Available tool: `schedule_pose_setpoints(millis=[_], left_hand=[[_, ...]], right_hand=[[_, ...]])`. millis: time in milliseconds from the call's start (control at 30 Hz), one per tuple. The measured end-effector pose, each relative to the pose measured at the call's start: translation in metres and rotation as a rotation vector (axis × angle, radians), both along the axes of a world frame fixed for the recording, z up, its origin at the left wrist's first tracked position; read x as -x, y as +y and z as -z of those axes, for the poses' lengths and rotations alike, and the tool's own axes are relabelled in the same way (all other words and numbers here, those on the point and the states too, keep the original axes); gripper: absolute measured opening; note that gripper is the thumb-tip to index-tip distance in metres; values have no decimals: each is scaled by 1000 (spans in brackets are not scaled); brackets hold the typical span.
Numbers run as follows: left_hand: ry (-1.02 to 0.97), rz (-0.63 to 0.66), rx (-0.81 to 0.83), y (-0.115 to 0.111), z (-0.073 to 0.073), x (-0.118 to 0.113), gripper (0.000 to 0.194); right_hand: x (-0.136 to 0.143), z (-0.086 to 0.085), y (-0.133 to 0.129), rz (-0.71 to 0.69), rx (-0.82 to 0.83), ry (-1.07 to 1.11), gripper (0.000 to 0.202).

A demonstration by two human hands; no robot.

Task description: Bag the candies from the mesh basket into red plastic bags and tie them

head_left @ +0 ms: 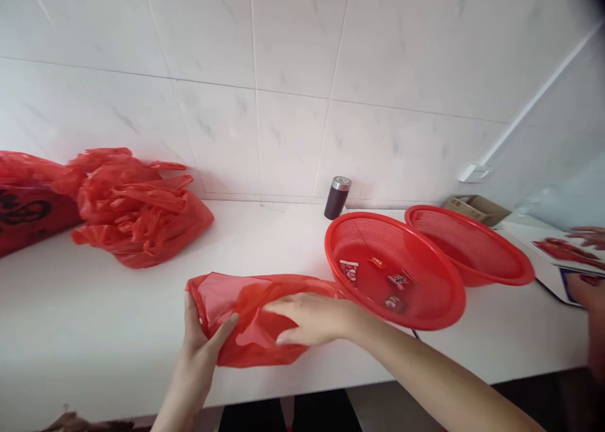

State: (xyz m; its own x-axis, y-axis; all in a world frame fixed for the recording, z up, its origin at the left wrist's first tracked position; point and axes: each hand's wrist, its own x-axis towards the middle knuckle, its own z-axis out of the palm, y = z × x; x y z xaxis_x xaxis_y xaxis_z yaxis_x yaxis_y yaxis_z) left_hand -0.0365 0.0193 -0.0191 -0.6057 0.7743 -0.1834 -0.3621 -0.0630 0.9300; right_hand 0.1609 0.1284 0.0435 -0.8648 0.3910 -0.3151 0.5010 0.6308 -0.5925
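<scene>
The red plastic bag [265, 351] lies on the white table [265, 243], its left end between the left hand's [201, 347] thumb and fingers, which are clamped on it, while the right hand [312, 318] reaches over its middle, thumb and fingers apart against the film; whether they pinch any, I cannot tell. Its long axis runs left to right, roughly along the table's front edge, the narrower end pointing right toward the nearer red basket [439, 322].
</scene>
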Motion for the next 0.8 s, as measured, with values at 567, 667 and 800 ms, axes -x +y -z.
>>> schedule_pose_setpoints(millis=[567, 667, 800], left_hand=[[-201, 222, 226, 20, -26, -34, 85], [-189, 199, 231, 26, -27, -42, 87], [-154, 186, 190, 31, -18, -50, 86]], right_hand=[[-114, 21, 121, 468, -106, -87, 23], [-106, -12, 102, 499, 175, 255, 26], [-72, -33, 39, 239, 267, 308, 40]])
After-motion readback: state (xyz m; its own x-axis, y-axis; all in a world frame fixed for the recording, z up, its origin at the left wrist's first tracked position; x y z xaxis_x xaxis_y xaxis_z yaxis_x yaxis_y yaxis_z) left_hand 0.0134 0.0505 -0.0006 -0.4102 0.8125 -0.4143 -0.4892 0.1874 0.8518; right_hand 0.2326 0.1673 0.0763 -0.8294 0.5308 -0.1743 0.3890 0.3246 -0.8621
